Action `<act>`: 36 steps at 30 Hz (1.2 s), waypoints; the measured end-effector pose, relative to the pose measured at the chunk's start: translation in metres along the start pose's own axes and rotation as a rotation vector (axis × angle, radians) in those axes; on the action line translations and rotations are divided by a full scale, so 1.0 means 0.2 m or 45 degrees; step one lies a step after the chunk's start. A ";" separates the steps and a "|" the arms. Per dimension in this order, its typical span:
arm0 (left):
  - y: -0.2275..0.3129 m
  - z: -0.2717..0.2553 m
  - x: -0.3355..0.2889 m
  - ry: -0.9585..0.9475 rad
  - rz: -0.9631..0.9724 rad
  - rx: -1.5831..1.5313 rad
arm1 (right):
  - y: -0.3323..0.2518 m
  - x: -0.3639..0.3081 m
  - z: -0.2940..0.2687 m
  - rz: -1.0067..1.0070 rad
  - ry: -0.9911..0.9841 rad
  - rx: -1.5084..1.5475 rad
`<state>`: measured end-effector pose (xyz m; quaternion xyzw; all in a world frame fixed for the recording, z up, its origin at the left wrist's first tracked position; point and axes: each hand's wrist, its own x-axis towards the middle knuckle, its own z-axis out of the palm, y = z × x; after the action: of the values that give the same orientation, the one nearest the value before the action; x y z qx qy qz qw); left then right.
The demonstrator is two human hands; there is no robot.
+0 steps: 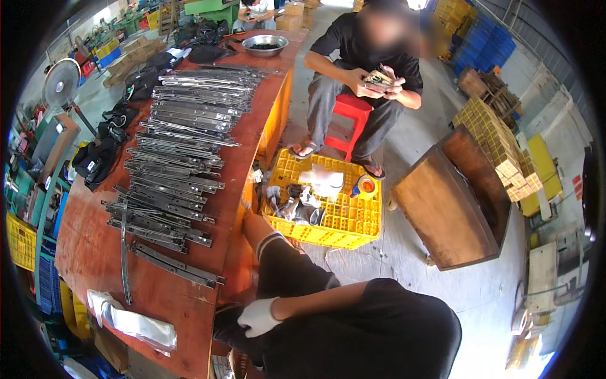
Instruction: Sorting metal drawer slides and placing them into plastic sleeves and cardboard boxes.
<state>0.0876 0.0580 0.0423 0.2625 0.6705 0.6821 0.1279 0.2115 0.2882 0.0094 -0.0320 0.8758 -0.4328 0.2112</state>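
My right hand, in a white glove, rests low by my dark-clothed lap, beside the table's edge. Its fingers are curled together and nothing shows in them. My left hand is out of sight. On the reddish-brown table, nearest to that hand, several long metal rails, which look like drawer slides, lie stacked in overlapping rows. A couple of loose rails lie at the near end of the stack. One narrow rail lies across the others, pointing toward me. Closer still is a white cloth or glove in clear plastic.
Beyond my leg, a yellow plastic crate holds gloves and an orange-topped container. A person on a red stool handles a small object. At right stands a brown wooden box. A metal bowl sits at the table's far end.
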 end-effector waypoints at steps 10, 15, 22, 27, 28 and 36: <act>-0.08 -0.19 -0.12 -0.254 -0.082 0.086 | 0.05 -0.01 0.06 0.148 -0.078 -0.039; -0.09 -0.28 -0.21 -0.327 -0.105 0.139 | 0.02 0.00 0.04 0.185 0.008 -0.125; -0.09 -0.33 -0.25 -0.486 -0.143 0.215 | 0.07 -0.02 0.04 0.228 0.009 -0.093; -0.05 -0.34 -0.25 -0.589 -0.160 0.290 | 0.06 -0.02 0.01 0.224 0.035 -0.087; -0.04 -0.33 -0.26 -0.607 -0.164 0.303 | 0.06 -0.02 0.00 0.220 0.035 -0.088; 0.04 -0.28 -0.28 -0.754 -0.199 0.432 | 0.13 -0.11 -0.10 0.153 0.104 0.040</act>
<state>0.1059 -0.0206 0.0416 0.4144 0.7262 0.4431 0.3234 0.2262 0.3240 0.0083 0.0416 0.8772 -0.4339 0.2013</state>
